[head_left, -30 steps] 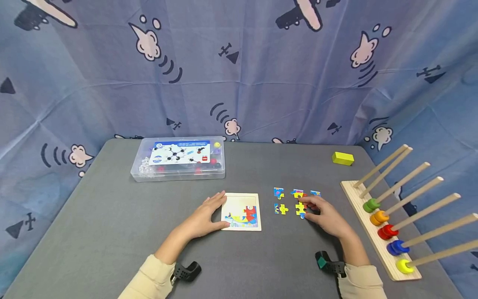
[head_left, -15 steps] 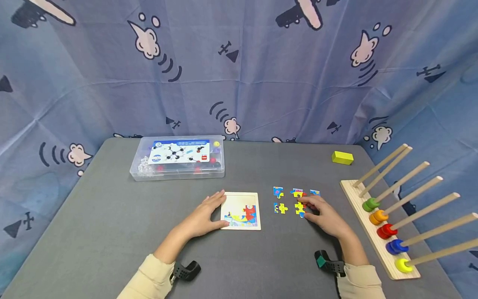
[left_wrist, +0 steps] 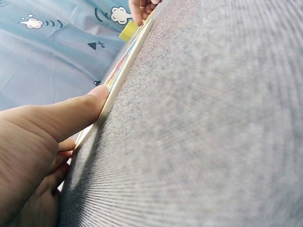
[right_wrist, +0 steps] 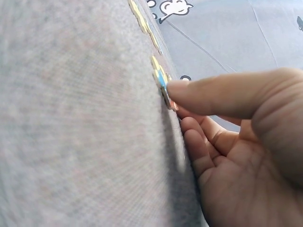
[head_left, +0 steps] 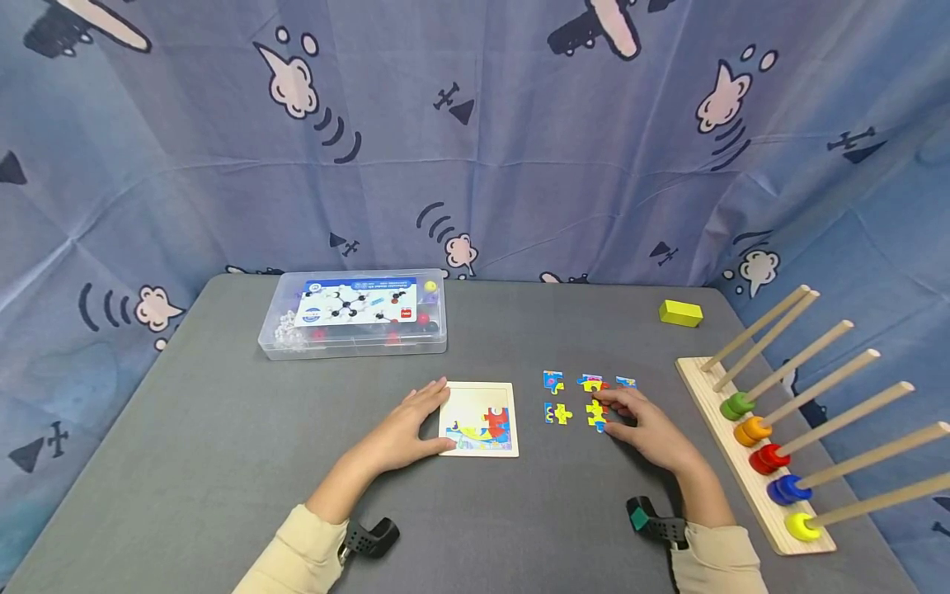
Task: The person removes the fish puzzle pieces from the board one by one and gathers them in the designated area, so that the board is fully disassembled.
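A square wooden puzzle tray (head_left: 475,396) lies in the middle of the table, its lower part filled with joined pieces. My left hand (head_left: 404,429) rests at its left side, fingers at the upper left corner and thumb on the lower left one. In the left wrist view the thumb (left_wrist: 80,111) lies on the tray's edge. To the right, my right hand (head_left: 646,425) pinches a yellow and blue puzzle piece (head_left: 596,415) on the table between thumb and fingers. Under the fingers, part of a red area is hidden.
Loose puzzle pieces (head_left: 553,381) lie between the tray and my right hand. A clear plastic box (head_left: 356,342) stands at the back left, a yellow block (head_left: 680,313) at the back right. A wooden peg rack (head_left: 742,450) with coloured rings runs along the right edge.
Both hands, the tray and the puzzle pieces stay in place. Only the head view has shifted very slightly.
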